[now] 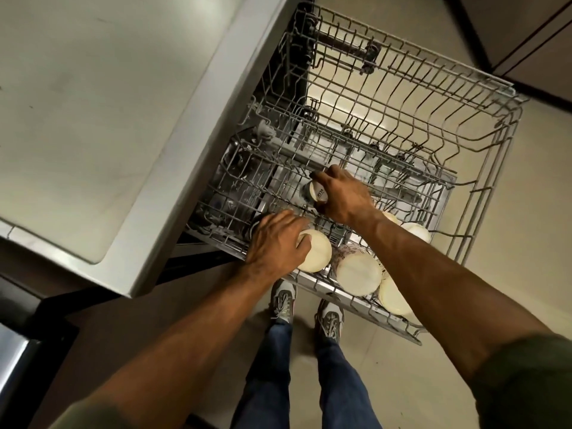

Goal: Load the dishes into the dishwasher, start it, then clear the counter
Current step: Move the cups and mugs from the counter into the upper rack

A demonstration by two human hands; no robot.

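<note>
The dishwasher's wire upper rack (483, 168) is pulled out in front of me. My right hand (342, 198) grips a small white cup with dark lettering (317, 191), lying on its side over the rack's tines. My left hand (278, 243) rests with curled fingers over the top of an upturned cream cup (317, 250) at the rack's near left corner. Beside it stand two more upturned cream cups (359, 272) (394, 297). Another cream cup (416, 232) shows behind my right forearm.
The grey counter (93, 119) fills the left side, its edge overhanging the dishwasher opening. A lower rack (235, 193) shows beneath the upper one. My feet (305, 306) stand on the beige floor just in front of the rack. A dark cabinet (532, 41) is at the far right.
</note>
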